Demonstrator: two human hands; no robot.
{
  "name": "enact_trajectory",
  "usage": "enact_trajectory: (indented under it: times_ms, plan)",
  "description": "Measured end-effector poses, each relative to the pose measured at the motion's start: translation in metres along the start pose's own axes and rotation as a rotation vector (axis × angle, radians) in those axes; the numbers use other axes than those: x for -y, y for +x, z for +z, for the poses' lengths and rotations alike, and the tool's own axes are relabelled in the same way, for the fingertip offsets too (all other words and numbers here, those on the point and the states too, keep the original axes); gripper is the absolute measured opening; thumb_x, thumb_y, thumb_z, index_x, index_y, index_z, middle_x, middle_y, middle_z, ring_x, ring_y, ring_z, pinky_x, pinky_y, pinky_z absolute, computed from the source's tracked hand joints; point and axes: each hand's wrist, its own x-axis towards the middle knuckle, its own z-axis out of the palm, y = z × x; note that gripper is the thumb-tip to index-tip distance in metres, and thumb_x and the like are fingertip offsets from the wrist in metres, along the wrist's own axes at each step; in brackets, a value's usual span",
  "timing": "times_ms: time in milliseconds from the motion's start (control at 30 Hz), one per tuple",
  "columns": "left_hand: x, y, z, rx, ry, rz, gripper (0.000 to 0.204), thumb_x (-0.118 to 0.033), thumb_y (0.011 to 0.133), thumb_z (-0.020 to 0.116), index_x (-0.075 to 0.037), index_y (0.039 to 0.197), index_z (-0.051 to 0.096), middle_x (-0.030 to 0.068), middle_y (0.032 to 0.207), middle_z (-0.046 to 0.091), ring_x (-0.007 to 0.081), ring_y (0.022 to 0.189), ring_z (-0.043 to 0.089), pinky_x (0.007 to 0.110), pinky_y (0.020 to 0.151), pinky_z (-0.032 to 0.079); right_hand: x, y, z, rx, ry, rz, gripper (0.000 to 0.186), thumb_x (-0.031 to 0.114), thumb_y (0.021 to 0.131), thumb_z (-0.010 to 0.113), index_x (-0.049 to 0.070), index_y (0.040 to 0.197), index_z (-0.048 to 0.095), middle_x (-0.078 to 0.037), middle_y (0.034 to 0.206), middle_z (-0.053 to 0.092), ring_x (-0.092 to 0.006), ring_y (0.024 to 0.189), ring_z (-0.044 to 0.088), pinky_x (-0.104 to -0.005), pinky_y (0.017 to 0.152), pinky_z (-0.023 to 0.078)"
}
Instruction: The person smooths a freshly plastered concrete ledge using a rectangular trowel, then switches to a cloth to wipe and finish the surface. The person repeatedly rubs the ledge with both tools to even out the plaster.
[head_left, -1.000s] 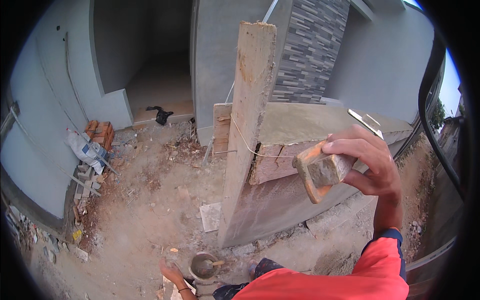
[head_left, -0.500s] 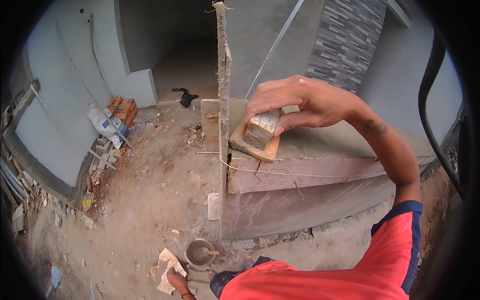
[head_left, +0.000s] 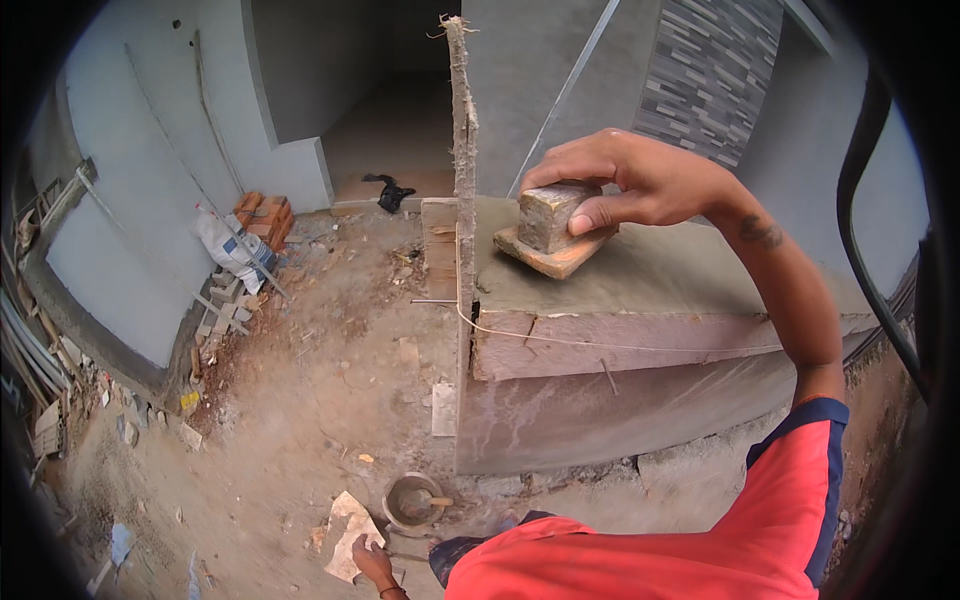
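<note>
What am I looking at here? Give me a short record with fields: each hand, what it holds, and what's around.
right hand: grips a wooden float by its block handle, pressed flat on the wet cement wall top
left hand: low at the frame's bottom edge, touching a pale flat scrap on the ground
near left hand: round bucket with a tool in it
upright: wooden plank at the wall's end, with a string line along the wall
background: brick stack, sack
</note>
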Motion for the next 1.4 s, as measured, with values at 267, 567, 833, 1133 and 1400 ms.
enact_trajectory:
  times_ms: [267, 567, 833, 1133, 1400]
  plan:
    - [-0.021, 0.042, -0.004, 0.042, 0.024, 0.076, 0.034, -0.001, 0.081, 0.071, 0.006, 0.114, 0.071, 0.025, 0.116, 0.071, 0.0439, 0.111, 0.065, 0.049, 0.103, 0.048, 0.027, 0.013, 0.022, 0.01, 0.025, 0.001, 0.054, 0.03, 0.095, 0.07, -0.008, 0.132, 0.062, -0.024, 0.122, 0.071, -0.0385, 0.11, 0.067, -0.0428, 0.096, 0.051]
    - [0.001, 0.036, 0.005, 0.127, 0.016, 0.018, 0.034, 0.001, 0.08, 0.072, 0.005, 0.114, 0.071, 0.0235, 0.113, 0.072, 0.0433, 0.109, 0.065, 0.054, 0.119, 0.035, 0.072, -0.004, 0.019, 0.05, 0.074, -0.133, 0.047, 0.025, 0.092, 0.071, -0.004, 0.128, 0.064, -0.021, 0.11, 0.071, -0.0399, 0.101, 0.066, -0.0453, 0.089, 0.052]
    - [0.011, 0.045, -0.008, 0.116, 0.039, 0.018, 0.033, -0.001, 0.081, 0.072, 0.005, 0.113, 0.071, 0.0232, 0.113, 0.072, 0.043, 0.109, 0.065, 0.051, 0.112, 0.04, 0.075, -0.004, 0.023, -0.109, -0.186, 0.14, 0.047, 0.031, 0.093, 0.074, -0.003, 0.125, 0.067, -0.018, 0.1, 0.069, -0.0362, 0.09, 0.068, -0.0428, 0.078, 0.052]
    - [0.019, 0.041, -0.001, 0.076, 0.06, -0.006, 0.03, -0.003, 0.083, 0.07, 0.004, 0.112, 0.072, 0.0225, 0.114, 0.072, 0.0422, 0.11, 0.065, 0.053, 0.116, 0.038, 0.081, -0.014, 0.008, 0.119, -0.23, 0.286, 0.046, 0.021, 0.09, 0.073, -0.003, 0.128, 0.065, -0.021, 0.104, 0.067, -0.0424, 0.104, 0.062, -0.0477, 0.086, 0.05]
    - [0.02, 0.022, 0.001, 0.154, 0.02, -0.063, 0.031, -0.001, 0.082, 0.071, 0.002, 0.112, 0.072, 0.0214, 0.113, 0.072, 0.0412, 0.111, 0.065, 0.056, 0.123, 0.029, 0.058, -0.01, 0.011, -0.084, -0.005, 0.299, 0.048, 0.03, 0.093, 0.069, -0.004, 0.127, 0.067, -0.022, 0.113, 0.071, -0.0379, 0.1, 0.067, -0.0422, 0.091, 0.052]
